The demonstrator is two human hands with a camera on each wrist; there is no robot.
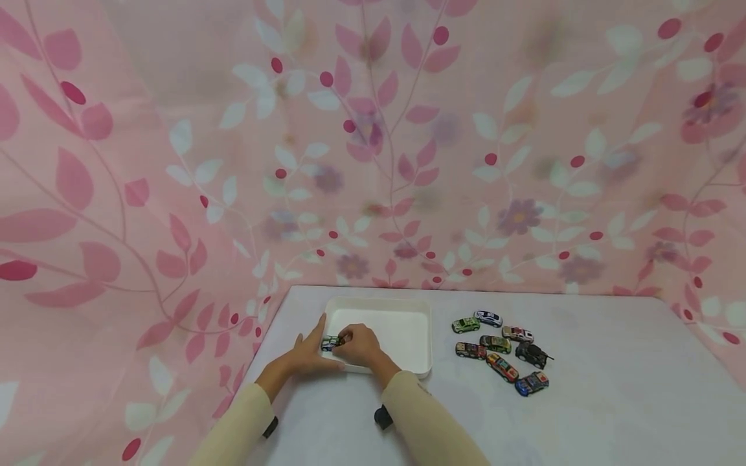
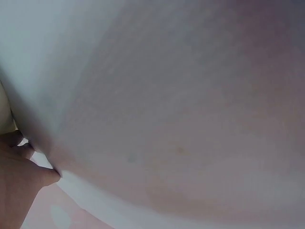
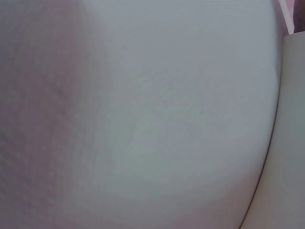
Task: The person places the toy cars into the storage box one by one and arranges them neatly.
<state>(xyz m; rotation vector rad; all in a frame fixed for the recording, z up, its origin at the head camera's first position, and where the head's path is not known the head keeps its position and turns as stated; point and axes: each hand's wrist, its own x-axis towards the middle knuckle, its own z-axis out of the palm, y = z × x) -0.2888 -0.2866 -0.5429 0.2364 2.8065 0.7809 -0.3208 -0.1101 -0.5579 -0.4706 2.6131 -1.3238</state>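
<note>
A white rectangular tray (image 1: 408, 333) lies on the table. In its left part is a small toy car (image 1: 329, 343) with a multicoloured body, partly covered by fingers. My right hand (image 1: 360, 345) reaches over the tray's front and pinches this car with thumb and fingertips. My left hand (image 1: 307, 355) is spread at the tray's front left corner, its fingers along the left side and its thumb along the front rim. At the left edge of the left wrist view, part of the left hand (image 2: 21, 179) shows. The right wrist view shows mostly table surface and sleeve.
To the right of the tray several toy cars lie in a loose group, among them a green car (image 1: 465, 325), a white and blue car (image 1: 488, 318), a black car (image 1: 533, 355) and a blue car (image 1: 531, 384). A pink floral curtain (image 1: 373, 194) hangs behind the white table (image 1: 612, 362).
</note>
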